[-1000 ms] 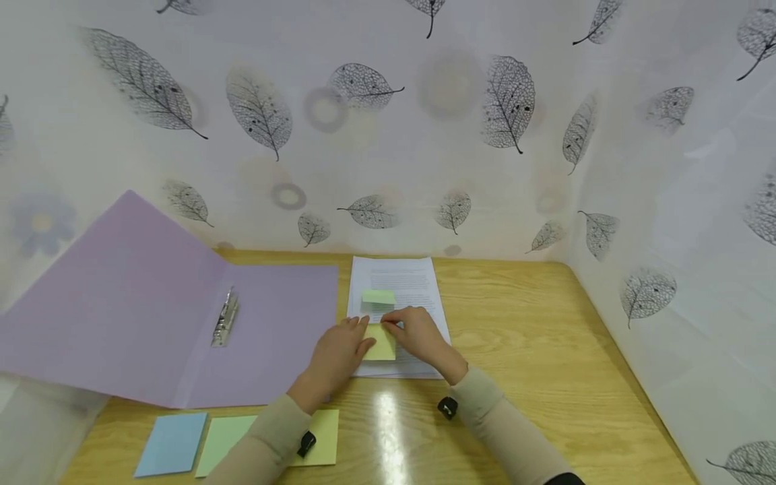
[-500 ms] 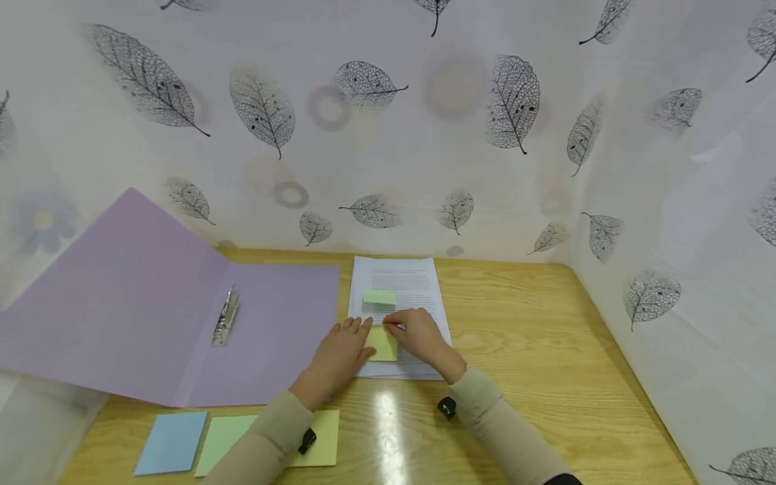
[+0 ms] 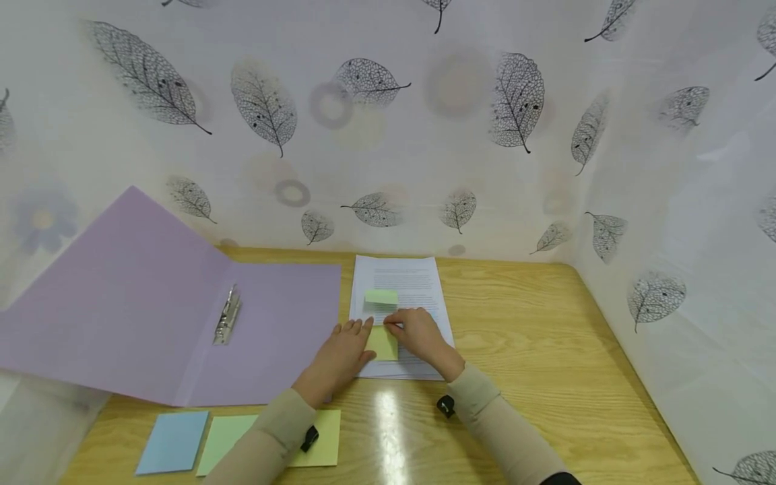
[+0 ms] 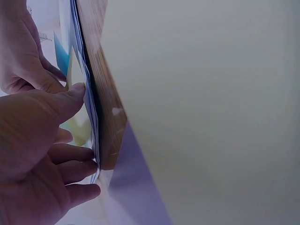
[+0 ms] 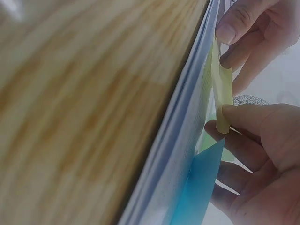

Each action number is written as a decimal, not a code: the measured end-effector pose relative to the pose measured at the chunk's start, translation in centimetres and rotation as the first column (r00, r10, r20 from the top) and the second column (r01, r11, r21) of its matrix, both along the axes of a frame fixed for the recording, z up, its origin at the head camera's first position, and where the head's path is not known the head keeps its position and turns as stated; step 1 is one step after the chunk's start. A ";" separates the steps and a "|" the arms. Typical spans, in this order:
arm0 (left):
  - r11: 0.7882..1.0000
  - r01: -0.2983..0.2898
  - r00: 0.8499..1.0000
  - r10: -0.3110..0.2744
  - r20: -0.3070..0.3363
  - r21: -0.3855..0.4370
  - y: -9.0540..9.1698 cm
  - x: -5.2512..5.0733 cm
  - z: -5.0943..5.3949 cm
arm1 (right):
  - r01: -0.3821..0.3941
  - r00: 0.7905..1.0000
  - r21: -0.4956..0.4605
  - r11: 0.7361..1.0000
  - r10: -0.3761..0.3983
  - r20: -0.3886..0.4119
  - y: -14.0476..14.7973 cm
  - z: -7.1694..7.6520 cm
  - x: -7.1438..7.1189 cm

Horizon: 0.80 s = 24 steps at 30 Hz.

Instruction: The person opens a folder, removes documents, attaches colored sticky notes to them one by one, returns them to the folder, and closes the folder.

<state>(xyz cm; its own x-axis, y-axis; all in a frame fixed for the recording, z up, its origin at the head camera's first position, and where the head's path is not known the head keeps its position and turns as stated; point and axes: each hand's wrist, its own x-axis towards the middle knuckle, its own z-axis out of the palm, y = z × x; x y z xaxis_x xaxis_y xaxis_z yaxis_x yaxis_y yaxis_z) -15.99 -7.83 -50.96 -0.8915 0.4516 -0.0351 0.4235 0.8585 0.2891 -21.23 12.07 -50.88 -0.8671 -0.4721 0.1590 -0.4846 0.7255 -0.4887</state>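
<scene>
A yellow sticky note [image 3: 383, 343] lies over the printed sheets [image 3: 418, 283], its raised upper edge showing in the right wrist view. My right hand [image 3: 421, 335] pinches that edge between thumb and index finger. On the note's left side, my left hand [image 3: 342, 350] rests on the sheets, fingers extended and thumb touching the note. Higher on the page a green sticky note [image 3: 380, 297] stands partly lifted from the paper. In the right wrist view a blue sticky note [image 5: 201, 187] sticks up from the sheets beside my right hand; the head view hides it.
An open purple folder [image 3: 285, 323] with a metal clip [image 3: 227, 315] lies to the left. Blue [image 3: 172, 442], green [image 3: 227, 438] and yellow [image 3: 324, 438] note pads line the front edge, partly beneath my left sleeve. A leaf-patterned curtain [image 3: 388, 155] surrounds the wooden table [image 3: 533, 337].
My left thumb has shifted slightly down along the yellow note. The right hand keeps its pinch at the note's upper edge, and the view has drifted a little.
</scene>
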 end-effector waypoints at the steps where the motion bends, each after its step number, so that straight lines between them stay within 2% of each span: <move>1: 1.000 0.001 1.000 -0.001 0.001 -0.001 0.0 0.0 -0.1 | 0.000 1.000 0.002 1.000 0.000 -0.001 0.0 0.0 0.0; 9: 1.000 -0.003 1.000 0.003 0.025 -0.021 0.1 -0.2 -0.4 | -0.005 1.000 0.008 1.000 0.005 0.006 0.1 -0.1 0.0; 18: 0.999 0.024 1.000 -0.024 -0.009 -0.038 0.1 -0.3 -0.2 | 0.032 0.999 0.132 0.991 -0.028 -0.030 -0.2 -0.4 -0.5; 24: 0.999 0.037 0.999 -0.037 -0.009 -0.030 0.0 -0.3 0.0 | 0.058 0.998 0.173 0.983 -0.052 -0.042 -0.6 -0.4 -0.6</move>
<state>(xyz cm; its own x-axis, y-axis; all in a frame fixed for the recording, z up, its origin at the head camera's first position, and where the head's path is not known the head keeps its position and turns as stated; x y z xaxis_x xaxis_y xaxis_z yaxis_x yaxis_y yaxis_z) -16.31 -7.86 -50.92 -0.8747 0.4829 -0.0409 0.4574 0.8506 0.2594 -21.79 11.49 -51.31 -0.8875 -0.4471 0.1113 -0.4570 0.8237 -0.3355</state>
